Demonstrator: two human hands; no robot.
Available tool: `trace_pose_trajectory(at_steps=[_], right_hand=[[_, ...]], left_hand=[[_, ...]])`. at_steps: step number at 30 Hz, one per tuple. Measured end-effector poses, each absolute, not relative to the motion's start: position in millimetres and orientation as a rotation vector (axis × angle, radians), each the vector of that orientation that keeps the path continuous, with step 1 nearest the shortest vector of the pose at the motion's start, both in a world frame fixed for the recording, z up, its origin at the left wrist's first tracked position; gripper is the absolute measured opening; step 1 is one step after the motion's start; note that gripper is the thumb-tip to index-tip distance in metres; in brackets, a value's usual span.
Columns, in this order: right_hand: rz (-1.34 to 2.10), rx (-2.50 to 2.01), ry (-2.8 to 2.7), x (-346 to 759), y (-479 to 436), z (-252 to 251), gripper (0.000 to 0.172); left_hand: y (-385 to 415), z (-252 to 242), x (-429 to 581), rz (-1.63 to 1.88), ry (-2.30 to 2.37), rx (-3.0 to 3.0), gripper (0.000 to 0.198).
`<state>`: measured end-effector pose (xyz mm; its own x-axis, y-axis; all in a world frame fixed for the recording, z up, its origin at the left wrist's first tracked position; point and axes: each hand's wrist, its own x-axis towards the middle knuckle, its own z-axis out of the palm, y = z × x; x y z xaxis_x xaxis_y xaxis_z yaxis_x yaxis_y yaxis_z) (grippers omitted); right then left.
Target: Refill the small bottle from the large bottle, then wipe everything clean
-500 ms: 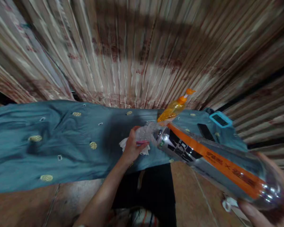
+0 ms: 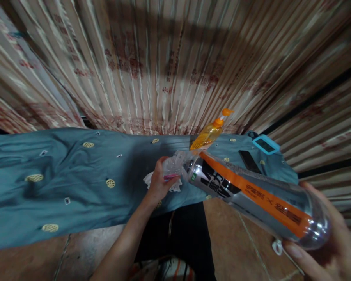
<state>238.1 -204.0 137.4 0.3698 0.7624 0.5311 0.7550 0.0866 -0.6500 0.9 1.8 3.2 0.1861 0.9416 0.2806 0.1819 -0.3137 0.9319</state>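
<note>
My right hand (image 2: 336, 234) is wrapped around the base of a large clear plastic bottle (image 2: 248, 193) with an orange and silver label. The bottle lies tilted, its narrower end pointing left and down toward my left hand (image 2: 158, 181). Closed in my left hand is a clear plastic container (image 2: 174, 164), its mouth close against the bottle's end; whether they touch is not clear. A thin pink item (image 2: 171, 176) shows by my left thumb. Beneath that hand, a crumpled white tissue (image 2: 148, 178) rests on the cloth. Any liquid inside the bottle is hard to make out.
A yellow pump bottle (image 2: 208, 134) with an orange top stands behind the hands on the teal cloth (image 2: 76, 168). Farther right lie a black phone (image 2: 249, 161) and a blue-framed device (image 2: 265, 144). Pleated curtains (image 2: 163, 78) hang behind the cloth-covered surface.
The whole view has shifted slightly, so things sit a little farther left. Both hands keep their hold, and the large bottle stays tilted toward the clear container.
</note>
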Motion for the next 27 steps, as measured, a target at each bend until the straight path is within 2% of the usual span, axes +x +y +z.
trace_pose_trajectory(at_steps=[13,27], right_hand=[[0.015,-1.636,-1.395,230.5,-199.7,148.3,0.08],[0.141,-1.684,-1.196,208.4,-199.0,154.1,0.082]], left_hand=[[3.0,2.4,2.6,1.202,1.075,1.642,0.069],[4.7,2.7,3.2,1.205,1.086,1.677,0.068]])
